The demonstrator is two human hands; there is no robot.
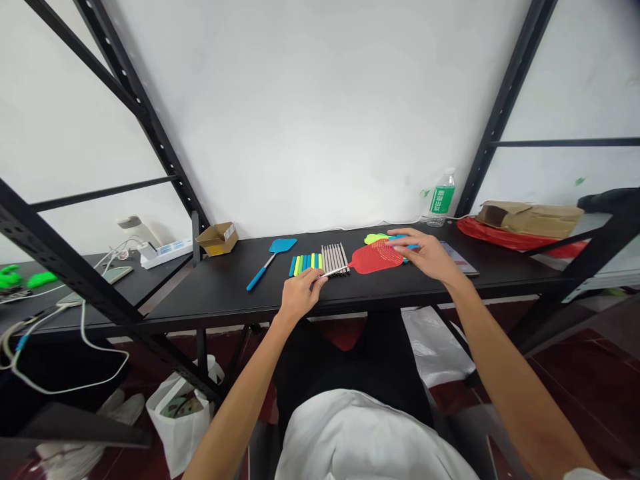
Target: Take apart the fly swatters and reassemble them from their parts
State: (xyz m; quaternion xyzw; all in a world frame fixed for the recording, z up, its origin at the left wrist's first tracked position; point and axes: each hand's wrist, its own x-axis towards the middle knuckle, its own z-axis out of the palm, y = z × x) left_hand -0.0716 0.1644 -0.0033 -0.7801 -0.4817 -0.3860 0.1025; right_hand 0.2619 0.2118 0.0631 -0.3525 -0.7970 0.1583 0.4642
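My left hand [299, 293] is closed around the thin metal rod of a red fly swatter [373, 260]. My right hand [423, 252] has its fingertips on the upper right part of the red mesh head. Behind the rod lies a row of metal rods [334, 257], beside blue and yellow-green handle grips [306, 262]. An assembled blue fly swatter [283, 245] rests to the left. Yellow-green swatter heads [375, 237] and blue swatter heads [411, 246] sit partly hidden behind the red one and my right hand.
All this lies on a black table [200, 293] framed by black metal posts. An opened cardboard box [217, 239] stands at the left, and a water bottle [442, 197] at the back right. A flat item [457, 257] lies right of my right hand. Farther right is a brown package [530, 219] on red plastic.
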